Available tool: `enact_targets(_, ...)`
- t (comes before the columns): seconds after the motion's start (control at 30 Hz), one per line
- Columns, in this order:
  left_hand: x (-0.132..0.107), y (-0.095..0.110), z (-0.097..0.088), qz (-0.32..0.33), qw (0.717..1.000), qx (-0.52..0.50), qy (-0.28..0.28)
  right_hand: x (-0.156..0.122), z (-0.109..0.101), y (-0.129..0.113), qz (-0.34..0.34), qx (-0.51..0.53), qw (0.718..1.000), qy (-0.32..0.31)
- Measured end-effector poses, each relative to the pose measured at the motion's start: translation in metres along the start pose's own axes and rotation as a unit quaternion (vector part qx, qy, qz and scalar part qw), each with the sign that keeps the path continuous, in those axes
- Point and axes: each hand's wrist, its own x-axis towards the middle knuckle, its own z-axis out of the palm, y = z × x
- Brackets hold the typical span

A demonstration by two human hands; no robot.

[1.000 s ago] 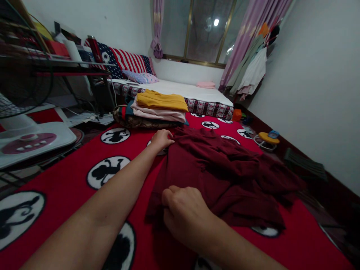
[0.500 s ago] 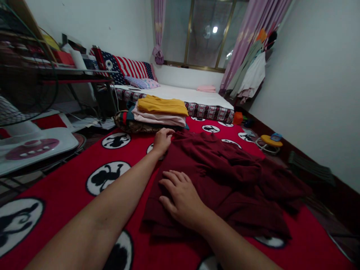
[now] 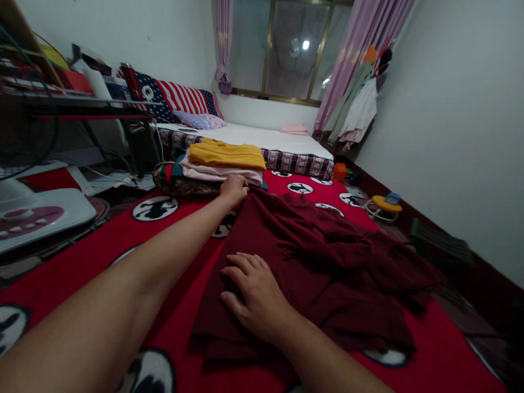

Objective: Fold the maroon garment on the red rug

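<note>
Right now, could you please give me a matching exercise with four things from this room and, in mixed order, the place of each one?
Things:
1. dark red cloth garment
2. folded mustard-yellow cloth
3. left hand
4. right hand

Places:
A. top of the folded pile
B. flat on the garment's near part
C. spread on the red patterned blanket
D. at the garment's far corner

Pairs: 1-C, 2-A, 3-D, 4-B

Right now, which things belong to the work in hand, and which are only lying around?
In use: left hand, right hand, dark red garment.
Lying about: folded clothes pile, bed, fan, hanging clothes, small stool.
</note>
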Motion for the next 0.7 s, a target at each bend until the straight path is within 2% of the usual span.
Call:
enact_targets(0.1, -0.003, 0.002, -0.004, -0.016, 0.999, 0.033, 0.015, 0.000, 0.002, 0.001, -0.004, 0.000, 1.000, 0.003)
enact_targets(0.2, -0.016, 0.007, -0.002, -0.005, 0.998, 0.050, 0.026, 0.000, 0.003, 0.002, -0.005, -0.001, 1.000, 0.004)
enact_targets(0.27, -0.027, 0.011, 0.001, 0.016, 0.998, 0.048, 0.042, 0.000, 0.004, 0.003, -0.006, -0.001, 1.000, 0.005)
enact_targets(0.33, -0.038, 0.015, 0.007, 0.067, 0.997, 0.023, 0.040, 0.000, 0.003, 0.003, -0.007, -0.002, 1.000, 0.004)
enact_targets(0.4, -0.049, 0.019, 0.017, 0.137, 0.990, -0.021, 0.005, 0.001, 0.003, 0.003, -0.006, -0.004, 1.000, 0.005)
enact_targets(0.47, -0.060, 0.020, 0.028, 0.169, 0.983, -0.048, -0.047, 0.001, 0.002, 0.003, -0.007, -0.005, 1.000, 0.007)
enact_targets(0.57, -0.070, 0.019, 0.042, 0.127, 0.986, -0.033, -0.104, 0.000, 0.003, 0.002, -0.014, 0.000, 1.000, 0.011)
enact_targets(0.7, -0.073, 0.017, 0.048, 0.094, 0.988, -0.018, -0.122, 0.001, 0.003, 0.002, -0.010, 0.043, 0.999, 0.029)
